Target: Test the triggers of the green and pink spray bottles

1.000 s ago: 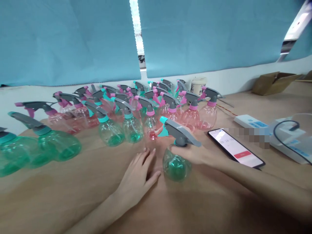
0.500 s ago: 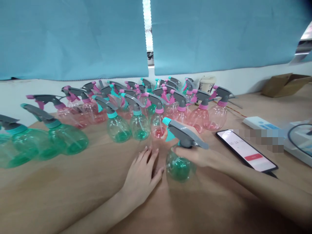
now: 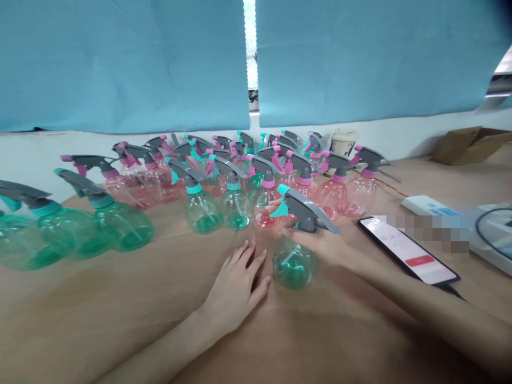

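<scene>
My right hand [image 3: 316, 245] is wrapped round the neck of a green spray bottle [image 3: 294, 266] with a grey head and turquoise nozzle pointing left. The bottle is upright; whether its base touches the table cannot be told. Palm down on the wooden table [image 3: 152, 309], my left hand [image 3: 236, 285] lies with fingers stretched out, just left of that bottle and apart from it. Beyond my hands stand two green spray bottles [image 3: 203, 210] and a pink spray bottle [image 3: 267, 205]. Part of my right fingers is hidden behind the held bottle's head.
Several more pink and green spray bottles crowd the back, with several green ones [image 3: 124, 224] at the left. To the right lie a phone [image 3: 408, 250] showing a timer and a white power strip [image 3: 432, 208]. A paper cup [image 3: 343, 143] and cardboard box [image 3: 468, 145] stand behind.
The view has shifted slightly, so most things sit a little farther right. The held spray bottle has moved slightly away from me, toward the other bottles. My left hand still rests on the table.
</scene>
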`<state>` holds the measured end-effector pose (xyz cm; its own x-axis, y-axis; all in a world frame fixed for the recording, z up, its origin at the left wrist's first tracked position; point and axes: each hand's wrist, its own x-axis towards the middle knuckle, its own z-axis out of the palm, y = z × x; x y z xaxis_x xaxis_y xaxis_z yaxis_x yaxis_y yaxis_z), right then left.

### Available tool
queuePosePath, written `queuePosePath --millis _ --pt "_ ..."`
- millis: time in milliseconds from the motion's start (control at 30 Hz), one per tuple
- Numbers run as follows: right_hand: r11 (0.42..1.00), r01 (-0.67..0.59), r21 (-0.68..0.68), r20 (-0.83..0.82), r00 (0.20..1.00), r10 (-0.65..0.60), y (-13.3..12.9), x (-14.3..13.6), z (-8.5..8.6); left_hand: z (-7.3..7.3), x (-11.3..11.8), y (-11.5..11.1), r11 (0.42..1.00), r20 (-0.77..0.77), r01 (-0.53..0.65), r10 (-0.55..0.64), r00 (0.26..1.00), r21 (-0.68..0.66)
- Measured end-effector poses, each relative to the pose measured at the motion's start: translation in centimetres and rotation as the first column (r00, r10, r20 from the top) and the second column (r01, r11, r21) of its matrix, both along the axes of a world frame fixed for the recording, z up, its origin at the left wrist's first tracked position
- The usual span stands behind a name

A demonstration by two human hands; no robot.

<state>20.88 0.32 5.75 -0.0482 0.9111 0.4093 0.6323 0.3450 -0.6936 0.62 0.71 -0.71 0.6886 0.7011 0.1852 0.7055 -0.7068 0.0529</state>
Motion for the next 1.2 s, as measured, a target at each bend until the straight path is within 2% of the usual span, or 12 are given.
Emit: queuePosePath --millis 133,467,867,1200 --pt "0.996 -0.067 -0.067 -0.098 0.993 0.061 -0.2 0.0 0.1 0.0 0.1 -0.1 1.000 0.024 0.003 -0.003 1.000 0.013" --pt "0.997 -0.063 -0.047 -0.155 0.986 0.055 -0.2 0.0 0.4 0.3 0.2 -0.3 1.000 0.040 -0.004 0.004 0.999 0.006" --pt "0.998 -0.051 -0.049 -0.179 0.983 0.041 -0.1 0.3 -0.1 0.3 0.2 -0.3 1.000 0.044 0.001 -0.001 0.999 -0.002" --pt "0.995 -0.094 -0.027 -0.190 0.978 0.087 0.1 0.5 -0.8 0.1 0.1 -0.3 1.000 0.059 -0.001 0.001 0.998 -0.006"
